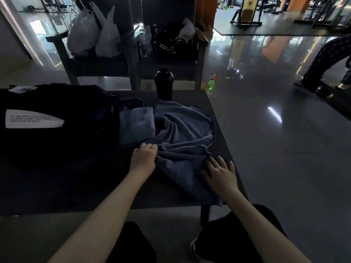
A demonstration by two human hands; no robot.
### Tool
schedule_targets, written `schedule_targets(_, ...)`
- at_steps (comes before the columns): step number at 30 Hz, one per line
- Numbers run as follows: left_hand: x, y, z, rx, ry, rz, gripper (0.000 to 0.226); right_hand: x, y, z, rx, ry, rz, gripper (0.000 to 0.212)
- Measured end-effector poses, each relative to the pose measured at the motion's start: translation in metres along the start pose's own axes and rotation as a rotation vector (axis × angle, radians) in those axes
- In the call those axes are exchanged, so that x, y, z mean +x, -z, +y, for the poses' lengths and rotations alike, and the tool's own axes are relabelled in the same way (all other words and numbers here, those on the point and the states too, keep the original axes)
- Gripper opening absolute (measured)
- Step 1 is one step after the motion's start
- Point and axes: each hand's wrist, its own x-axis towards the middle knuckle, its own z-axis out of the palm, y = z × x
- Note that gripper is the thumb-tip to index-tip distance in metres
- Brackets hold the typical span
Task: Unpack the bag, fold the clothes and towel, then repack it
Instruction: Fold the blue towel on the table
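Note:
A crumpled blue-grey towel (182,133) lies on the right part of the dark low table (76,186), one corner hanging over the near edge. My left hand (144,158) is closed on a bunched fold at the towel's left side. My right hand (221,174) lies flat on the towel near the right edge, fingers spread. A folded blue-grey cloth (136,126) rests just left of the towel. The black bag (47,126) with a white printed patch fills the table's left half. A dark garment (129,102) sits behind the folded cloth.
A black shaker bottle (163,83) stands at the table's far edge. Behind it are two dark chairs (131,63) with white plastic bags (95,35) and clothing. A green spray bottle (211,84) stands on the glossy floor. A person's leg (326,59) is at the far right.

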Motion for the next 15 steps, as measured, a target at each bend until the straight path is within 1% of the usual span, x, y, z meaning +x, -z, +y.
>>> schedule_targets(2, 0.0, -0.001, -0.003, -0.002, 0.026, 0.066, 0.017, 0.02, 0.005, 0.003, 0.023, -0.048, -0.02, 0.059)
schedule_targets(4, -0.005, -0.003, -0.011, 0.033, 0.033, 0.101, 0.022, 0.036, 0.009, 0.004, 0.063, -0.096, -0.063, 0.064)
schedule_targets(6, -0.012, -0.005, -0.022, 0.096, 0.068, 0.058, 0.028, 0.044, 0.009, 0.003, 0.084, -0.121, -0.111, 0.074)
schedule_targets(8, -0.019, -0.006, -0.031, 0.125, 0.119, -0.036, 0.031, 0.045, 0.009, 0.002, 0.093, -0.122, -0.138, 0.084)
schedule_targets(9, -0.023, -0.006, -0.034, 0.094, 0.125, -0.056, 0.032, 0.045, 0.009, 0.002, 0.09, -0.122, -0.147, 0.087)
schedule_targets(11, -0.029, -0.005, -0.034, -0.058, 0.057, -0.019, 0.033, 0.045, 0.01, 0.002, 0.075, -0.116, -0.144, 0.09)
schedule_targets(12, -0.032, -0.004, -0.031, -0.158, -0.008, 0.007, 0.031, 0.043, 0.01, 0.0, 0.062, -0.104, -0.107, 0.088)
schedule_targets(13, -0.036, -0.003, -0.027, -0.247, -0.082, 0.014, 0.027, 0.038, 0.011, -0.001, 0.056, -0.076, -0.025, 0.084)
schedule_targets(14, -0.04, -0.001, -0.021, -0.309, -0.155, -0.014, 0.026, 0.031, 0.012, -0.004, 0.067, -0.023, 0.092, 0.076)
schedule_targets(15, -0.044, 0.001, -0.015, -0.335, -0.213, -0.08, 0.029, 0.024, 0.013, -0.006, 0.091, 0.043, 0.191, 0.068)
